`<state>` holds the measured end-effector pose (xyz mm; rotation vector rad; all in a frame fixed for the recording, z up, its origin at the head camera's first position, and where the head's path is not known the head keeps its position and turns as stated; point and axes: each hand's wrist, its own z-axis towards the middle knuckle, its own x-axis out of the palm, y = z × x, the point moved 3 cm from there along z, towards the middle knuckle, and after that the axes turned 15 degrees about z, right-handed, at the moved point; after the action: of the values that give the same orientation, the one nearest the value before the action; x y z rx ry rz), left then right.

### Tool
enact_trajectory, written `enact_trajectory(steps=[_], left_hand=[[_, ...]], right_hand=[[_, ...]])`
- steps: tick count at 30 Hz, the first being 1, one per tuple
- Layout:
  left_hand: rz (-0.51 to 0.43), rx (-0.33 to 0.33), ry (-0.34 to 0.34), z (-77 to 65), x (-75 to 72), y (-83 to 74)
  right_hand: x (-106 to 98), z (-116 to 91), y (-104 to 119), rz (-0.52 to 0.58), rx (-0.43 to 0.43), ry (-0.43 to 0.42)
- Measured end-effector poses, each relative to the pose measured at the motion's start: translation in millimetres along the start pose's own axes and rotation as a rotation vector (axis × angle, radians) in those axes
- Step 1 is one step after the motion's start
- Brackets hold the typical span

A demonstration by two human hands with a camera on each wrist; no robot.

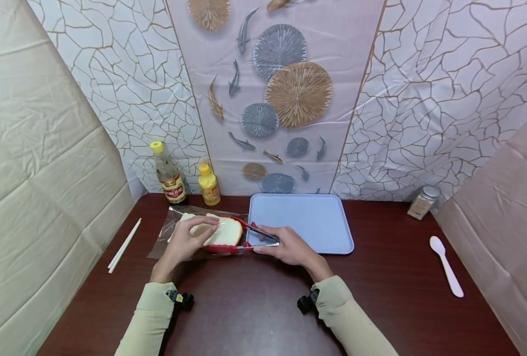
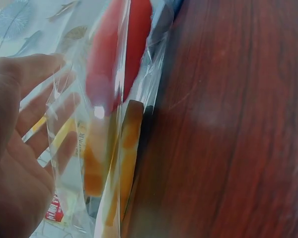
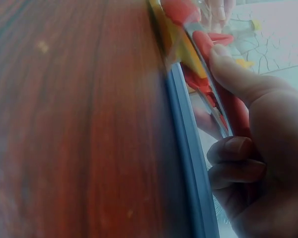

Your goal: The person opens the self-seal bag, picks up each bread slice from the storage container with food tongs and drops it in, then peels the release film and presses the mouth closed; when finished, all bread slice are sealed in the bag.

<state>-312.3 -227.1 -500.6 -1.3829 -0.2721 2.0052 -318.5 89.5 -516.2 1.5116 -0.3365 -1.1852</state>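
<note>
My left hand (image 1: pixel 188 240) pinches the edge of a clear plastic bag (image 1: pixel 160 243) between thumb and fingers; in the left wrist view the film (image 2: pixel 69 163) crosses in front of the fingers. Slices of white bread (image 1: pixel 228 231) with orange-brown crust lie in the bag. With my right hand (image 1: pixel 288 245) I grip a pair of red-tipped tongs (image 1: pixel 222 248) by the handle end. Their two arms are spread, one red tip along each side of the bread. The right wrist view shows the thumb along a red tong arm (image 3: pixel 233 106) and the other fingers curled.
A light blue tray (image 1: pixel 308 217) lies right of the bread, partly under the right hand. Behind stand a sauce bottle (image 1: pixel 171 183) and a yellow squeeze bottle (image 1: pixel 208 187). White chopsticks (image 1: pixel 124 245) lie left; a spice jar (image 1: pixel 423 202) and white spoon (image 1: pixel 446 266) lie right.
</note>
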Motion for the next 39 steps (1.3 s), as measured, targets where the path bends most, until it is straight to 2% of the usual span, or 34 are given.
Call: enact_trajectory(steps=[10, 21, 27, 31, 39], left_hand=[[-0.008, 0.023, -0.014, 2.0, -6.7, -2.2], [-0.017, -0.009, -0.010, 5.2, -9.1, -4.7], [-0.024, 0.007, -0.019, 5.8, -9.2, -4.9], [-0.043, 0.037, -0.040, 6.8, -9.3, -7.6], [-0.083, -0.004, -0.007, 0.5, -2.5, -3.6]], right_hand=[[16, 15, 9, 0.014, -0.022, -0.017], [34, 37, 20, -0.016, -0.043, -0.028], [39, 44, 23, -0.043, -0.030, 0.011], [39, 48, 25, -0.027, -0.024, 0.001], [49, 50, 20, -0.059, 0.029, 0.003]])
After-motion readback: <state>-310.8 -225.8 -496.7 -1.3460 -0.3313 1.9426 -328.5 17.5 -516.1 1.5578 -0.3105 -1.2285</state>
